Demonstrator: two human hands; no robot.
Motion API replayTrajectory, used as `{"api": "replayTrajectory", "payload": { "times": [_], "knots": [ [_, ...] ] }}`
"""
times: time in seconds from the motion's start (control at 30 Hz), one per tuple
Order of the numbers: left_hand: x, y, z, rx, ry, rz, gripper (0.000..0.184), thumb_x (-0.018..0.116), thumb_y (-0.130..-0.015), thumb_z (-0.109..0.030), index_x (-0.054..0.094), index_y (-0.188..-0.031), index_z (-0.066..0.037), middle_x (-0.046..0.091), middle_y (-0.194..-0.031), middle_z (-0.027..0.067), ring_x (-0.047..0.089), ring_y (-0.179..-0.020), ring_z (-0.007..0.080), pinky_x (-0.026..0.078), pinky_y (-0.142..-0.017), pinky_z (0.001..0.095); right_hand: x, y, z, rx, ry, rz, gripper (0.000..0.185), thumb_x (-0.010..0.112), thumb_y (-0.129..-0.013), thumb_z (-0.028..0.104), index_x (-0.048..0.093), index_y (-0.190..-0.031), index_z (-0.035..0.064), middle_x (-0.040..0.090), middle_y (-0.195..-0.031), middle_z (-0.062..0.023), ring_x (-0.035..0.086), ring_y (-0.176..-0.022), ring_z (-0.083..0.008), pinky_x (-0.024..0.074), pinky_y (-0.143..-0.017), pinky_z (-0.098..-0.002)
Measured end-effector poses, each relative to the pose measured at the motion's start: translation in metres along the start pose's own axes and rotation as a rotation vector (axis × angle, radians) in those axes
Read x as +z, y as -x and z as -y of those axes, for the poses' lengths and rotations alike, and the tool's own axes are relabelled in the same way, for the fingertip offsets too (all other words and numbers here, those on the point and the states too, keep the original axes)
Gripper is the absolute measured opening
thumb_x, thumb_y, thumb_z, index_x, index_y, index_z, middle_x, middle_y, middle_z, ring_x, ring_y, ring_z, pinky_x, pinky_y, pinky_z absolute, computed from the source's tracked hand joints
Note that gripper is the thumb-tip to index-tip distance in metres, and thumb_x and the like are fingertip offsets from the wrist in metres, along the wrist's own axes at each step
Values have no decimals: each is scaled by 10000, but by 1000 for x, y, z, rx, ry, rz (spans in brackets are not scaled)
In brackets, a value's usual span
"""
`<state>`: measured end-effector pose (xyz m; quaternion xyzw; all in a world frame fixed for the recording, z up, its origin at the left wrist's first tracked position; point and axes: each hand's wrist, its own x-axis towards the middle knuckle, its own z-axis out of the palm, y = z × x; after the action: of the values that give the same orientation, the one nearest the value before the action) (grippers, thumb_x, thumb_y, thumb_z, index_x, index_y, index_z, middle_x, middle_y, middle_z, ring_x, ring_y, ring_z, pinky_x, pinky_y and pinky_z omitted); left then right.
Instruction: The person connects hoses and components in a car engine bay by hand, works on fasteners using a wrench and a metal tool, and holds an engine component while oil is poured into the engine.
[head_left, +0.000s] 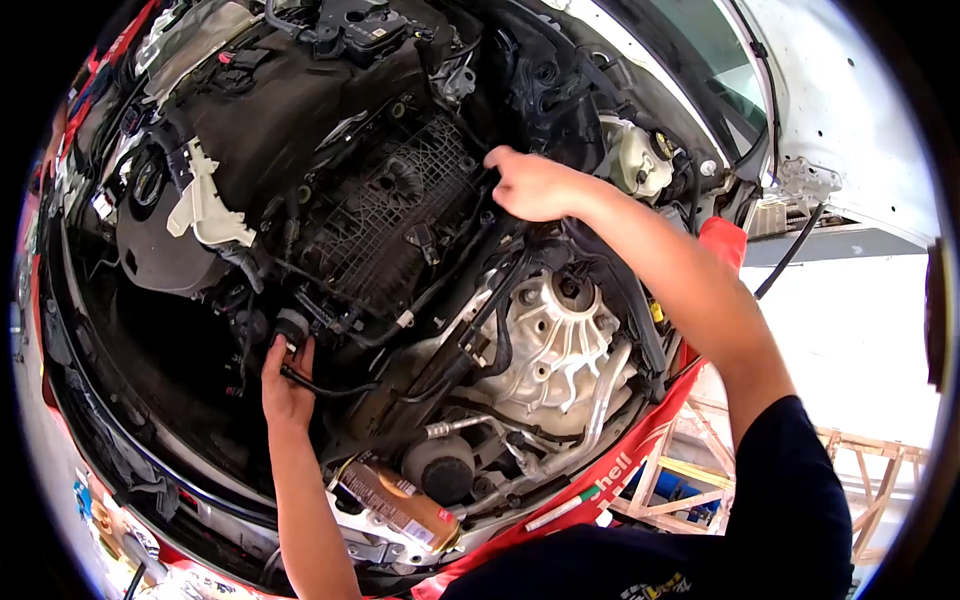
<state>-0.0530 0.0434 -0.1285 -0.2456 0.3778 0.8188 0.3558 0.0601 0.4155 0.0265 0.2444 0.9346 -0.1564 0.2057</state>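
Observation:
My left hand (288, 390) reaches into the front of an engine bay. Its thumb and fingers are closed round a dark round part (293, 325), with a thin black hose (335, 390) running off to the right beside it. My right hand (535, 187) is at the rear edge of the black ribbed intake manifold (390, 200). Its fingers are curled in, and whatever they grip is hidden in the dark gap there. Wiring and a black pipe run along the manifold's near side.
A silver strut tower (560, 340) stands near my right forearm. A brown spray can (400, 500) lies on the near side by a round black cap (438, 470). A whitish reservoir (638, 160) sits at the back. A red cover (590, 490) drapes the fender.

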Motion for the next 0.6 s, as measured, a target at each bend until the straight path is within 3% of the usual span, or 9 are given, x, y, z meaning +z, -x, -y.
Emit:
{"api": "replayTrajectory", "payload": {
  "times": [0.03, 0.07, 0.13, 0.23, 0.33, 0.47, 0.5, 0.53, 0.6],
  "knots": [
    [-9, -5, 1, 4, 1, 24, 242, 644, -864, -96, 571, -1072, 4, 610, -1105, 109, 573, -1101, 246, 428, -1048, 426, 13, -27, -12, -77, 49, 96, 490, 538, -838, 106, 411, -1260, -108, 640, -1020, -227, 638, -929, -303, 502, -802, -310],
    [-8, -5, 2, 1, 4, 23, 242, 644, -864, -96, 571, -1072, 4, 610, -1105, 109, 573, -1101, 246, 428, -1048, 426, 15, -43, -5, 209, -330, 409, 535, 553, -823, 108, 394, -1292, -96, 641, -1024, -226, 638, -953, -285, 503, -811, -338],
    [-3, -5, 2, 7, -37, 24, 240, 644, -866, -96, 577, -1077, -5, 614, -1107, 99, 571, -1105, 233, 432, -1045, 430, 24, -51, -2, 278, -402, 374, 442, 561, -818, 101, 501, -1221, -70, 649, -982, -190, 633, -869, -249, 508, -712, -339],
    [-4, -6, 0, 8, -33, 3, 226, 637, -869, -98, 581, -1068, -6, 622, -1092, 83, 574, -1096, 224, 435, -1041, 431, 43, -66, -13, 347, -358, 369, 265, 564, -802, 118, 670, -1027, 28, 635, -832, -75, 541, -674, -170, 417, -512, -297],
    [-2, -3, -1, 11, -25, 3, 212, 630, -872, -99, 582, -1054, -1, 624, -1086, 81, 579, -1087, 221, 435, -1041, 430, 53, -67, -18, 347, -372, 417, 282, 572, -804, 144, 672, -1059, 79, 628, -815, -34, 520, -653, -153, 410, -507, -296],
    [-3, -5, 0, 8, -21, 13, 185, 622, -875, -100, 580, -1024, 3, 625, -1073, 82, 586, -1071, 214, 431, -1043, 429, 53, -67, -13, 358, -303, 454, 282, 582, -864, 189, 668, -1123, 113, 641, -1017, -39, 489, -725, -140, 398, -560, -308],
    [-3, -5, 0, 9, -17, 10, 185, 622, -875, -100, 580, -1024, 3, 625, -1073, 82, 586, -1071, 214, 431, -1043, 429, 51, -71, -12, 375, -262, 514, 344, 578, -885, 204, 619, -1206, 88, 595, -1211, -102, 545, -935, -200, 465, -734, -351],
    [-3, -5, 0, 10, -19, 20, 186, 620, -877, -101, 577, -1023, 4, 624, -1073, 84, 587, -1069, 215, 429, -1046, 428, 52, -71, -11, 374, -258, 517, 344, 578, -885, 204, 619, -1206, 88, 595, -1211, -102, 545, -935, -200, 465, -734, -351],
    [0, -6, 1, 16, -19, 29, 187, 617, -878, -103, 573, -1023, 6, 622, -1074, 86, 588, -1066, 215, 427, -1048, 427, 51, -71, -4, 383, -264, 527, 438, 563, -898, 205, 524, -1304, 47, 474, -1370, -183, 468, -1218, -299, 400, -988, -413]
  ]
}}
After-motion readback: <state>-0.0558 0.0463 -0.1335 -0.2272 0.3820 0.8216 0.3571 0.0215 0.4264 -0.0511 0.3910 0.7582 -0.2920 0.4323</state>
